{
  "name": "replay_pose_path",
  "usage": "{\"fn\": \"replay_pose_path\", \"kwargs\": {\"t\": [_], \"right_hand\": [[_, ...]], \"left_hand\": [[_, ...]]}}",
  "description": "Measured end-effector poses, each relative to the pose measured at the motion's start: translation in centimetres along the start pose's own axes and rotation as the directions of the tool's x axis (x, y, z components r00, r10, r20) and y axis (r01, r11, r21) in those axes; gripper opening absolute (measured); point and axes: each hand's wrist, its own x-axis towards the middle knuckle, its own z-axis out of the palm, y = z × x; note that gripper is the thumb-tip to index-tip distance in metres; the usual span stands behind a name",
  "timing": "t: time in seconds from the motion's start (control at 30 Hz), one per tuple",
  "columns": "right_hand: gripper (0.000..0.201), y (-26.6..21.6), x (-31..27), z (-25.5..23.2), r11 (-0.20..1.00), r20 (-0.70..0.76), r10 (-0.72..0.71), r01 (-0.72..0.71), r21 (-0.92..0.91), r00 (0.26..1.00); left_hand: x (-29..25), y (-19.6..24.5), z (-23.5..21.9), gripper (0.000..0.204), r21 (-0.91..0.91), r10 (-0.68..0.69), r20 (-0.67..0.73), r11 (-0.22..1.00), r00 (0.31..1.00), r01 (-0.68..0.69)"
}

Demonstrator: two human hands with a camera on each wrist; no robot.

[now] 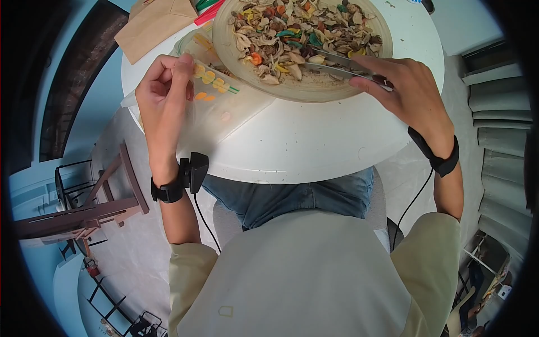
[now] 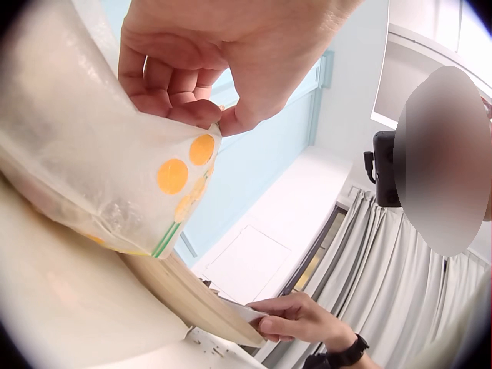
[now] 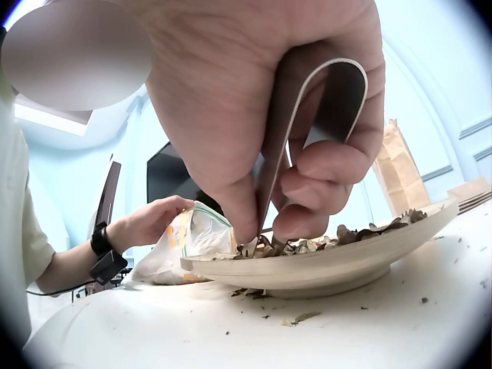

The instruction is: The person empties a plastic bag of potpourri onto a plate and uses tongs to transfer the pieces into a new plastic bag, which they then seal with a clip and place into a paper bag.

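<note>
My left hand (image 1: 164,101) pinches the upper edge of a translucent zip bag (image 2: 84,146) printed with orange dots and a green line. The bag leans beside the plate's left rim, its mouth partly parted in the right wrist view. My right hand (image 1: 407,90) grips metal tongs (image 1: 342,68) near their bent end. Their tips reach into a heap of dried petals and leaves (image 1: 281,36), brown with orange, yellow and green bits. The heap lies on a round pale plate (image 1: 331,92); whether the tips hold any petals, I cannot tell.
A brown paper bag (image 1: 154,28) lies at the table's back left, with red and green strips (image 1: 209,12) beside it. Small crumbs dot the white table (image 1: 292,151) around the plate. A dark wooden chair (image 1: 120,191) stands off to the left.
</note>
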Motion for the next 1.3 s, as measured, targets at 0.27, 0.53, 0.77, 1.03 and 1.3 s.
{"fn": "replay_pose_path", "kwargs": {"t": [0.27,0.53,0.77,1.03,1.3], "right_hand": [[0.04,-0.1,0.9,-0.5,0.999,0.011,0.029,-0.029,0.038,1.0],[0.04,-1.3,4.0,-0.5,0.989,-0.053,-0.005,0.012,0.148,0.999],[0.042,-5.5,7.5,-1.0,0.96,0.011,-0.03,0.026,0.279,0.999],[0.052,-6.0,9.0,3.4,0.98,-0.024,-0.183,0.185,0.08,0.983],[0.055,-1.3,6.9,0.0,0.992,-0.096,-0.05,0.061,0.112,0.994]], "left_hand": [[0.0,-0.1,-0.2,0.025,-0.012,0.007,0.016,1.0,1.0,-0.007],[0.0,0.0,-0.1,0.026,-0.008,0.003,0.022,1.0,1.0,-0.002],[0.0,0.2,0.0,0.026,-0.011,0.008,0.019,1.0,1.0,-0.008],[0.1,0.0,-0.5,0.025,-0.045,0.022,0.034,0.999,0.999,-0.021],[0.0,0.0,0.0,0.025,-0.052,0.009,0.025,0.999,1.0,-0.008]]}}
